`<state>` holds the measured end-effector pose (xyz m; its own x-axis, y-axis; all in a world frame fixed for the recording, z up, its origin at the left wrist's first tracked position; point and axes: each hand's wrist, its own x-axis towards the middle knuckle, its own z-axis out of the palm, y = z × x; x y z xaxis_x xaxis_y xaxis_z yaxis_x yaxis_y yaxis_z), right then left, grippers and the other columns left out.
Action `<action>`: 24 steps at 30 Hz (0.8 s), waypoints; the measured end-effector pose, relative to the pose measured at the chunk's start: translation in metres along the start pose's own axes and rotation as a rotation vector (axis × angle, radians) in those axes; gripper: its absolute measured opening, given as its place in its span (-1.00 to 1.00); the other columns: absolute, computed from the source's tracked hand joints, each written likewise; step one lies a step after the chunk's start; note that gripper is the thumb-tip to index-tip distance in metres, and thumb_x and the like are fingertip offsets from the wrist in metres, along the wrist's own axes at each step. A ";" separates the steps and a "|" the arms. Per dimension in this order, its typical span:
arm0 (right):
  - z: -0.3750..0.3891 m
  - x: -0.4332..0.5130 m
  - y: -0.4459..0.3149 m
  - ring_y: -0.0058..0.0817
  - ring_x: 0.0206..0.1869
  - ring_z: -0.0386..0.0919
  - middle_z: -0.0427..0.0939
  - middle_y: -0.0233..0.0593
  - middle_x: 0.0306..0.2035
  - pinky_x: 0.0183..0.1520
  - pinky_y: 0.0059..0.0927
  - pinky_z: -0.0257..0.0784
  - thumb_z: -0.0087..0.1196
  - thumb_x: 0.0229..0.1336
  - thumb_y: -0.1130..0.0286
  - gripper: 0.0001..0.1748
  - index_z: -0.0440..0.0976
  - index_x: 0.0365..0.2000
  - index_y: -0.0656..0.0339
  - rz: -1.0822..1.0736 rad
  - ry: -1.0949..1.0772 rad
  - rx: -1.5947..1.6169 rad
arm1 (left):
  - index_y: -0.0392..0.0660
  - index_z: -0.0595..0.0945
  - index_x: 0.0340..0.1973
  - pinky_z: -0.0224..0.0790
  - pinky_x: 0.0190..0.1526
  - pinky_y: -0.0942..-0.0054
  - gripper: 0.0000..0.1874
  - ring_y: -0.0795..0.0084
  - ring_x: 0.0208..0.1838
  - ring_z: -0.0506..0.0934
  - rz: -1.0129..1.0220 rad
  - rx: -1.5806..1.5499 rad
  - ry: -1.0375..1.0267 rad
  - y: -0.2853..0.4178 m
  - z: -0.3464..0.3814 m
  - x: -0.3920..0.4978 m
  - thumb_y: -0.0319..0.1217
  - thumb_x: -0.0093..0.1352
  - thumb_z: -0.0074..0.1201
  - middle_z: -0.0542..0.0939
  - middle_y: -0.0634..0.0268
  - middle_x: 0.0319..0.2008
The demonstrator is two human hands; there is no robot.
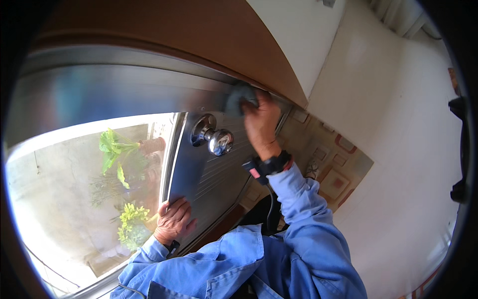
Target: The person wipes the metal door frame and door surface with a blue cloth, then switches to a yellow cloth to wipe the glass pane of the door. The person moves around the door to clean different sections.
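Note:
A dark grey-green cloth [239, 98], blurred, is held in my right hand [263, 121] against the edge of a metal door [213, 179], close to the brown frame. Below and left of the cloth, a shiny round door knob [220, 142] stands out from the door on its round plate. My left hand [174, 220] rests with spread fingers on the door by the edge of its glass pane [74, 209], holding nothing I can see. Both wrists wear dark bands; the right one carries a small device [267, 166] with a cable.
Brown door frame [179, 30] runs along the top beside a white wall [392, 112]. Patterned floor tiles [332, 183] show at the right. Through the glass, green plants [132, 224] and a wrapped pot [152, 145] are visible. The device's cable [270, 205] hangs near my sleeve.

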<state>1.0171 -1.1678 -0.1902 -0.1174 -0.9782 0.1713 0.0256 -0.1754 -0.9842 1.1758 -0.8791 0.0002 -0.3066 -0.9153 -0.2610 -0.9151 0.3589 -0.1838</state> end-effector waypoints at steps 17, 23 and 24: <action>0.011 0.020 -0.139 0.11 -0.02 0.56 0.55 0.09 -0.02 0.02 -0.02 0.51 0.32 0.00 0.57 -0.42 0.47 0.10 0.25 -0.398 -0.128 -0.021 | -0.08 0.67 -0.29 0.07 0.44 0.12 -0.67 0.28 0.22 0.56 0.008 -0.076 0.061 -0.003 -0.010 -0.004 -0.13 0.19 0.31 0.67 0.23 -0.04; 0.011 0.025 -0.135 -0.06 -0.25 0.64 0.63 -0.07 -0.24 -0.15 -0.22 0.55 0.33 0.04 0.61 -0.60 0.58 -0.06 0.23 -0.113 -0.072 0.073 | -0.09 0.67 -0.29 0.09 0.43 0.12 -0.68 0.27 0.19 0.57 0.016 -0.085 0.109 -0.003 -0.010 -0.004 -0.13 0.21 0.31 0.67 0.22 -0.07; 0.012 0.026 -0.134 -0.05 -0.25 0.63 0.63 -0.06 -0.24 -0.15 -0.22 0.55 0.32 0.04 0.61 -0.60 0.58 -0.05 0.24 -0.248 -0.027 -0.012 | -0.09 0.67 -0.29 0.09 0.43 0.12 -0.68 0.28 0.19 0.57 0.019 -0.083 0.113 -0.003 -0.011 -0.003 -0.13 0.21 0.31 0.67 0.22 -0.07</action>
<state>1.0222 -1.1707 -0.0532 -0.0919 -0.9082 0.4083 -0.0124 -0.4090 -0.9125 1.1766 -0.8790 0.0119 -0.3473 -0.9250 -0.1544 -0.9260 0.3642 -0.0992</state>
